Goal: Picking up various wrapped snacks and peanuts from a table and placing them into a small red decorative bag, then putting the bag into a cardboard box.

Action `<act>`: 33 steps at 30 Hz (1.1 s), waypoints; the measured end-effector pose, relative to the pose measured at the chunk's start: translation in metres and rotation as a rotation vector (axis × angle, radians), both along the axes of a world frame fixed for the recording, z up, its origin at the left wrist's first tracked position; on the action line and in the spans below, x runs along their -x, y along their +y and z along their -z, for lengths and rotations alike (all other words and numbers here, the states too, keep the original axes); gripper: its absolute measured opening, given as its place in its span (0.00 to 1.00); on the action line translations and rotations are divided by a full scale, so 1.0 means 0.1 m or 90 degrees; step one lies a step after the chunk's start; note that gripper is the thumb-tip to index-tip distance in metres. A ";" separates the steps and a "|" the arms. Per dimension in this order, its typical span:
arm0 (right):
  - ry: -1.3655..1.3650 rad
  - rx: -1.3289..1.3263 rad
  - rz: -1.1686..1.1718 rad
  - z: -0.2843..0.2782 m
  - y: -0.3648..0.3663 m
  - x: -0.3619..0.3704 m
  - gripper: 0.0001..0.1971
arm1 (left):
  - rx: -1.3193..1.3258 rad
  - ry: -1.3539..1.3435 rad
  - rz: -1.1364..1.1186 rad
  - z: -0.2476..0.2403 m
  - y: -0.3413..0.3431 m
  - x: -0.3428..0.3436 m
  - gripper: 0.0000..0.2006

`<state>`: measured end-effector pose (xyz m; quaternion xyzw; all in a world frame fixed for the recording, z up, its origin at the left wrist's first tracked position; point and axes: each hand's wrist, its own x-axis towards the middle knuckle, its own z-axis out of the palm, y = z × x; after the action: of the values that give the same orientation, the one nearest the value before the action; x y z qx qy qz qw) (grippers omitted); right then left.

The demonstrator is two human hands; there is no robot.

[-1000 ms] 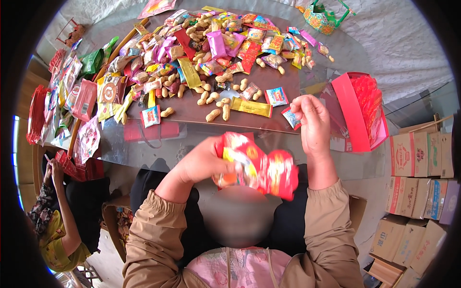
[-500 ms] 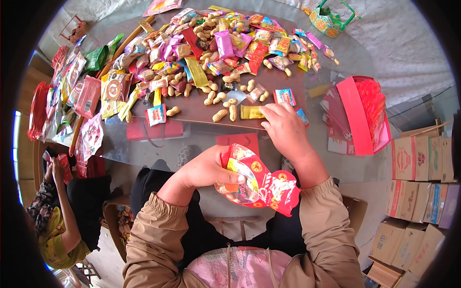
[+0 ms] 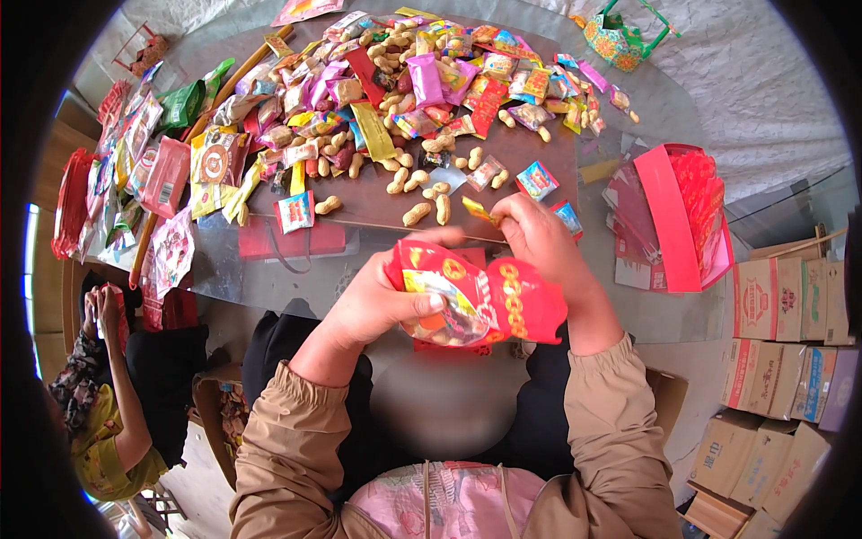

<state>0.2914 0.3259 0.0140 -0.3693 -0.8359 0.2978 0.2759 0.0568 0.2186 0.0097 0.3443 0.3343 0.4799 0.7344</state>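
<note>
My left hand (image 3: 373, 292) is closed round a red gift bag (image 3: 516, 301) with gold patterns and a clear window, its mouth end pointing right. Peanuts and wrapped sweets show through the window. Just above the bag, my right hand (image 3: 536, 229) pinches a small yellow-wrapped sweet (image 3: 477, 209) over the table's near edge. Two blue-and-red sweet packets (image 3: 537, 181) lie close to that hand. Loose peanuts (image 3: 417, 214) are scattered on the brown board to its left, in front of a big heap of wrapped sweets (image 3: 424, 81) and peanuts.
At the right stands an open red box (image 3: 663, 220) of red bags. Snack packages (image 3: 220, 166) line the table's left side beside a wooden stick. A green basket (image 3: 613, 40) sits at the far right. Cartons (image 3: 763, 382) are stacked lower right. Another person (image 3: 112, 422) sits at the left.
My right hand has picked the yellow sweet up off the board. My left hand has raised the red bag toward the table and moved it a little left.
</note>
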 end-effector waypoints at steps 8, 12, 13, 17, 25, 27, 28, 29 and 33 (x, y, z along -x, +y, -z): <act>0.252 0.104 -0.082 0.08 -0.19 -0.10 0.21 | 0.002 -0.034 -0.185 0.12 0.09 -0.15 0.24; 0.225 0.231 0.064 -0.02 -0.07 -0.16 0.12 | 0.021 -0.036 -0.231 0.14 0.17 -0.19 0.22; 0.329 0.298 0.060 0.02 -0.04 -0.19 0.10 | 0.020 -0.037 -0.229 0.14 0.18 -0.21 0.22; 0.413 0.270 0.228 -0.10 0.13 -0.53 0.09 | 0.074 -0.031 -0.233 0.16 0.20 -0.24 0.20; 0.426 0.333 0.180 -0.18 0.18 -0.82 0.10 | 0.064 -0.016 -0.233 0.16 0.24 -0.29 0.19; 0.380 0.342 0.184 -0.18 0.15 -0.79 0.10 | 0.056 -0.004 -0.235 0.15 0.24 -0.30 0.18; 0.380 0.342 0.182 -0.19 0.15 -0.79 0.10 | 0.056 -0.004 -0.236 0.16 0.24 -0.29 0.18; 0.386 0.364 0.169 -0.19 0.15 -0.80 0.09 | 0.060 0.005 -0.235 0.18 0.24 -0.29 0.18; 0.397 0.427 0.123 -0.15 0.14 -0.76 0.12 | 0.069 0.037 -0.216 0.19 0.24 -0.28 0.18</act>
<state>0.3677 0.3400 0.0289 -0.4073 -0.5326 0.6213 0.4055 0.0848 0.2430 -0.0091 0.2567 0.4342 0.5682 0.6502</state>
